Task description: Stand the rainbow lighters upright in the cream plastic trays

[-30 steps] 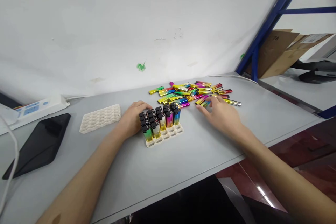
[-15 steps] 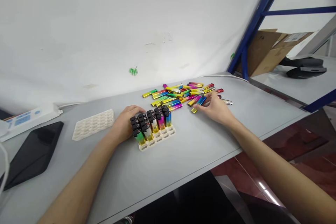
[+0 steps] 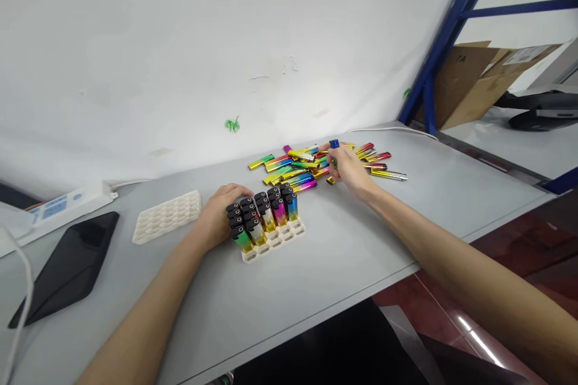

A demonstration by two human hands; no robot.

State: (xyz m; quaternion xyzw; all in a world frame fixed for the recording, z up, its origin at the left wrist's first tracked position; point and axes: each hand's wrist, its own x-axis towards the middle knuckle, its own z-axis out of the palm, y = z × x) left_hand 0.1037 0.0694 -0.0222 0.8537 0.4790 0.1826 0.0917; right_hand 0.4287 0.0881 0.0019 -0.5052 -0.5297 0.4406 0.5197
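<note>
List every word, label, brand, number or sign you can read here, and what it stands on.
"7A", apparently: on the cardboard box.
Print on the box's pale label: too small to read.
Green mark on the wall: no letters legible.
Lighters in the holed tray: no readable print.

1. Box [image 3: 467, 84], to my right: dark print [image 3: 460, 59], which I read as "7A".
2. Label [image 3: 526, 55] on its flap [image 3: 495, 72]: lettering too small for me to read.
3. Wall [image 3: 135, 60] before me: green mark [image 3: 232, 125], undecipherable.
</note>
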